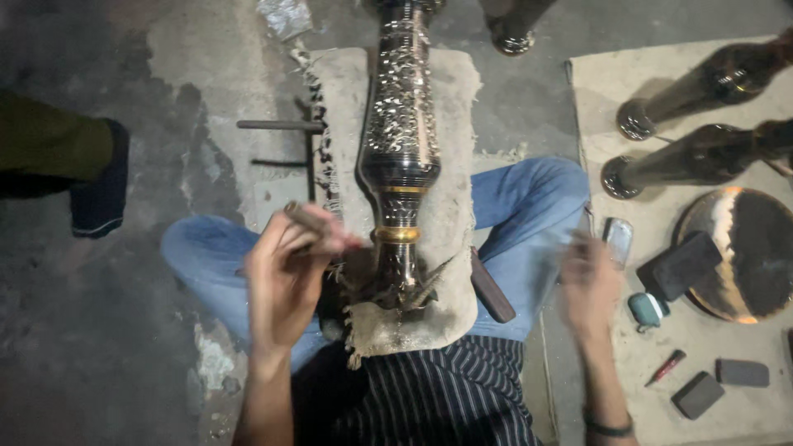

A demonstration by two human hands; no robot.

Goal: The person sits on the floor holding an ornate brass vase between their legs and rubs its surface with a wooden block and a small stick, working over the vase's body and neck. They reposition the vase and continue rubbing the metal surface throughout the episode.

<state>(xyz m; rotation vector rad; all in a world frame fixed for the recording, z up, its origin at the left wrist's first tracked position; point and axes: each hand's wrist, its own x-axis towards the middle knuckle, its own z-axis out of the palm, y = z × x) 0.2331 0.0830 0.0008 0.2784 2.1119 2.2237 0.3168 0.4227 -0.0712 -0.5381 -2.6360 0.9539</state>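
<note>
A tall engraved metal vase (402, 140) with a brass band lies on a frayed cloth pad (450, 239) over my crossed legs in blue jeans. My left hand (289, 264) is just left of the vase's narrow end, fingers closed on a thin rod-like tool (304, 218). My right hand (588, 285) is blurred with motion out to the right above my knee, near a small shiny metal object (618, 239); whether it holds anything I cannot tell.
A mat (661, 347) at the right carries two dark metal vases (702, 83), a round dish (743, 252), a dark block (679, 266), a teal case (647, 309), a red pen-like item (666, 367) and small grey blocks (698, 394). Another person's foot (99, 190) is left.
</note>
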